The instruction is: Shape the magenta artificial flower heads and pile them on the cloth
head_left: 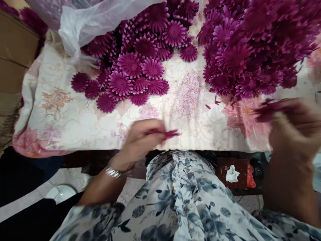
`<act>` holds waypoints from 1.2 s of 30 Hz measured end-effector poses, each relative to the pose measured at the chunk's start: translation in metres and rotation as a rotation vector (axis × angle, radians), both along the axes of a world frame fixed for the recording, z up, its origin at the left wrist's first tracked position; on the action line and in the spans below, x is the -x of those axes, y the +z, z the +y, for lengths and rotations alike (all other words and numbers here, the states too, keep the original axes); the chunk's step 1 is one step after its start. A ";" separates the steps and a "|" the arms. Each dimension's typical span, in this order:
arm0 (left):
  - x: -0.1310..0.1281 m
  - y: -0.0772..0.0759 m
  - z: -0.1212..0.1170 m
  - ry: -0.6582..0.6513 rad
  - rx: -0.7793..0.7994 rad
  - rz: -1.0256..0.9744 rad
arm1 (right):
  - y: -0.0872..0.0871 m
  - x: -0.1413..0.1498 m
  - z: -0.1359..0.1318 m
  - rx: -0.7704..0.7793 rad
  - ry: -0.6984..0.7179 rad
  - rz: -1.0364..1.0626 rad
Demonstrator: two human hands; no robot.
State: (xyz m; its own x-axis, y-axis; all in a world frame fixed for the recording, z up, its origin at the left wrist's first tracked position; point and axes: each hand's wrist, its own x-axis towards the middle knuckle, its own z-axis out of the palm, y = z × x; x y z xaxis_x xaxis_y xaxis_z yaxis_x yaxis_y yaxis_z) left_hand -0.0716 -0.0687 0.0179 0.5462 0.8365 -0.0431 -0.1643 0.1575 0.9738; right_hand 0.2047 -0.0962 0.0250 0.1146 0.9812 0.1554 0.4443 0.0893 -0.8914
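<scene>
My left hand (pixel 146 137) is closed over the table's front edge, pinching a magenta artificial flower piece (pixel 172 134) whose petals stick out to the right. At the right, my right hand (pixel 296 124), smeared by motion, is closed on another magenta flower piece (pixel 267 110), its petals pointing left. Beyond my left hand lies a pile of flat, round magenta petal discs (pixel 131 65). A taller heap of fuller magenta flowers (pixel 240 57) stands beyond my right hand. How many layers each hand holds I cannot tell.
A floral cloth (pixel 82 130) covers the table. Pinkish specks (pixel 188 95) and a few loose petals (pixel 208 106) lie between the piles. A clear plastic bag (pixel 82 26) is at the back left, beside a cardboard box (pixel 15 50). Crumpled white tissue (pixel 232 174) lies below the table edge.
</scene>
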 end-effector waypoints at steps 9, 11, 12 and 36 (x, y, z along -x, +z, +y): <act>-0.035 0.004 0.014 -0.095 -0.007 0.264 | -0.007 0.011 0.009 0.056 0.161 0.177; -0.038 0.003 0.015 -0.058 0.055 0.262 | -0.010 0.014 0.010 0.068 0.166 0.289; -0.039 0.003 0.015 -0.044 0.084 0.246 | -0.011 0.015 0.010 0.082 0.162 0.335; -0.084 -0.009 0.017 -0.129 -0.626 0.686 | -0.019 -0.002 -0.016 -0.235 0.266 0.064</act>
State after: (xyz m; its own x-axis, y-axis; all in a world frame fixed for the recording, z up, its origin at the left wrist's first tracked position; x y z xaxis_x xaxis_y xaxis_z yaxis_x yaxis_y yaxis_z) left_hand 0.0123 -0.0513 0.0084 0.6585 0.7510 0.0476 0.4592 -0.4512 0.7652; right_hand 0.2070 -0.1117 0.0060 -0.1233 0.9164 0.3807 0.3219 0.3998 -0.8582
